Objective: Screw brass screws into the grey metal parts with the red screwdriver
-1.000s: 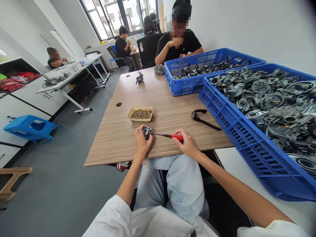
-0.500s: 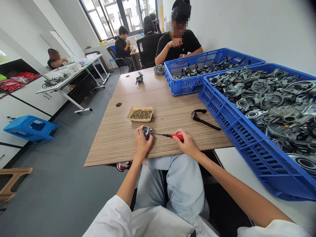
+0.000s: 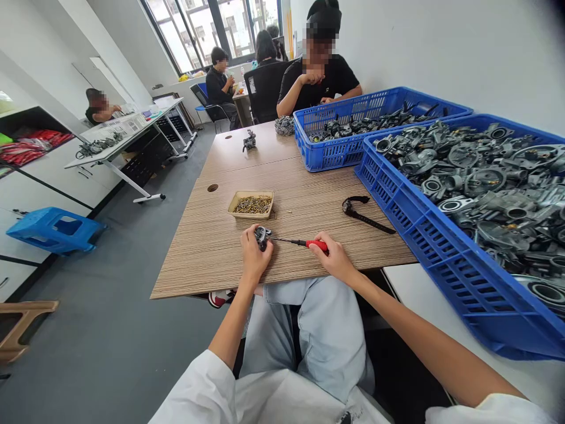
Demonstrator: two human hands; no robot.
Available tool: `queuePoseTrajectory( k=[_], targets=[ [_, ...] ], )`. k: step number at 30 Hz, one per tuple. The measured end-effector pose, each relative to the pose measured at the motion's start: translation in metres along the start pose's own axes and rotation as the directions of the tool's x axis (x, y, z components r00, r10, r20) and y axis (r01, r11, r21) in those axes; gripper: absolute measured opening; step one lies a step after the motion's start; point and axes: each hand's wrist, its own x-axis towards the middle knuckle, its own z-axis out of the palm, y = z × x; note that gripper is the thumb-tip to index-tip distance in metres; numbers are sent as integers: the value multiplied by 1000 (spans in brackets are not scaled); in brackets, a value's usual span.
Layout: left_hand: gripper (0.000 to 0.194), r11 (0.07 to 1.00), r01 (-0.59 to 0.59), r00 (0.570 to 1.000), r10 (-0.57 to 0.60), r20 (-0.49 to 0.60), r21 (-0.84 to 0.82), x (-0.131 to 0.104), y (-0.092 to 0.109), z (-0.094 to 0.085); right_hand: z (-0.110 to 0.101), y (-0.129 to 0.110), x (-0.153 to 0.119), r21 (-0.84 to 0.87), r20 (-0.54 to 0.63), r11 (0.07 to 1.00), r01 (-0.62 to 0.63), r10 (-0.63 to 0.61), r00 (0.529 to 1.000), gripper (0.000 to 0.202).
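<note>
I have my left hand (image 3: 255, 256) curled firmly round a small dark-grey cast-metal part (image 3: 262, 235), low over the near edge of the wood-grain desk (image 3: 198, 259). My right hand (image 3: 333, 256), fingers wrapped, grips a slim red-handled screwdriver (image 3: 315, 244), thin dark shaft pointing left, tip at the part's right side. Can't tell if the tip is seated in a screw. My read: this piece is mid-work, not finished; it's in hand with the driver on it. Just beyond it, a shallow cream plastic dish (image 3: 247, 215) holds a heap of small brass-and-silver screws (image 3: 253, 205). Plenty of metal about: the near blue slatted plastic crate (image 3: 415, 218) is piled with grey castings (image 3: 481, 176), the far blue plastic crate (image 3: 331, 156) holds darker metal parts (image 3: 362, 126). Which are worked, which are waiting: can't tell from here.
</note>
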Motion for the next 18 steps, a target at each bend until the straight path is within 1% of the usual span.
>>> queuePoseTrajectory(
  k=[4,9,13,18],
  targets=[
    [51,1000,-2,1000,2,2,1,0,-1,0,0,-1,-1,27,17,1000,11,-11,1000,19],
    [51,1000,-1,1000,1,5,4,-1,-1,1,-1,-1,-3,118,66,993,-7,-1,998,24],
    [50,1000,-4,1000,4,-3,1,0,-1,1,0,1,-3,74,51,997,-17,13,999,19],
    [50,1000,-2,1000,2,-1,2,-1,-1,0,1,4,-2,27,4,1000,-10,10,1000,20]
  ],
)
